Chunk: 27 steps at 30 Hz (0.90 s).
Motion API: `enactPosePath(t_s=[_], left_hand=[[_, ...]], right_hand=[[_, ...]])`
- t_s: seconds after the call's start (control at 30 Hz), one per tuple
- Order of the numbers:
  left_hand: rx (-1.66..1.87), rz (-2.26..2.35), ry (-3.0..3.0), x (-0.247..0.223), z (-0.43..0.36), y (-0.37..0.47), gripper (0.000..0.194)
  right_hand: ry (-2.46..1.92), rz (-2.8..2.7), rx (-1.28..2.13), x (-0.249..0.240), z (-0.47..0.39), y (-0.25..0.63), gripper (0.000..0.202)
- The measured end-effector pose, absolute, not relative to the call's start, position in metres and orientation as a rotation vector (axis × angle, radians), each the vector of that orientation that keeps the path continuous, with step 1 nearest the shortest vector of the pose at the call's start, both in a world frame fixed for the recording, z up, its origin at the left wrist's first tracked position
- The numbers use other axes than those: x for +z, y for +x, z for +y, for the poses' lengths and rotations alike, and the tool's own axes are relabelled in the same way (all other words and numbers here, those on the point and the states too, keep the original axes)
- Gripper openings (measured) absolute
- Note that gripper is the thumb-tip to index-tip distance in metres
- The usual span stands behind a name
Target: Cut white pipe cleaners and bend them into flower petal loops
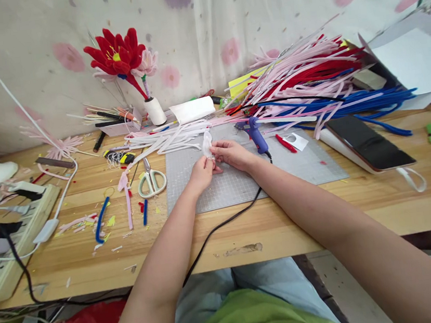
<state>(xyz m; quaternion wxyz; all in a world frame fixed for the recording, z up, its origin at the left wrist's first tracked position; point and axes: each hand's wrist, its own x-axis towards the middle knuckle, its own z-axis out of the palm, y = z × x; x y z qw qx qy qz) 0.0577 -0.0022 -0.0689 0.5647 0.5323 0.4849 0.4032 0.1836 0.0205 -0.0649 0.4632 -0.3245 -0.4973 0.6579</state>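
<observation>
Both hands meet over the grey cutting mat point(238, 187). Between them stands a white petal shape point(207, 142) that looks bent from pipe cleaners. My left hand point(202, 174) pinches its lower end, fingers closed. My right hand point(231, 154) grips its right side with thumb and fingertips. Just right of my hands lies a purple glue gun point(255, 134), its black cord running under my right forearm. Scissors with pale handles point(151, 182) rest left of the mat. White and pink pipe cleaners point(175, 137) spread behind my hands.
A red flower point(118, 53) stands in a white holder point(155, 111) at the back. Blue pipe cleaners point(373, 103) lie in a heap at right, near a phone point(370, 141). A power strip point(24, 235) sits at left. A red pen-like tool point(285, 143) lies on the mat.
</observation>
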Motion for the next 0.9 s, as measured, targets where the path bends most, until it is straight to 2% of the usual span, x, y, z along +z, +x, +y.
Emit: enactPosePath(t_s=[0.13, 0.4, 0.9], left_hand=[[0.914, 1.203, 1.500, -0.075, 0.000, 0.054, 0.018], [0.930, 1.085, 1.396, -0.071, -0.005, 0.059, 0.013], [0.965, 1.582, 1.911, -0.054, -0.011, 0.066, 0.010]], right_hand=[[-0.886, -1.340, 1.501, -0.061, 0.018, 0.183, 0.035], [-0.940, -1.385, 1.396, -0.060, 0.018, 0.180, 0.037], [-0.967, -1.205, 1.286, -0.064, 0.021, 0.172, 0.036]])
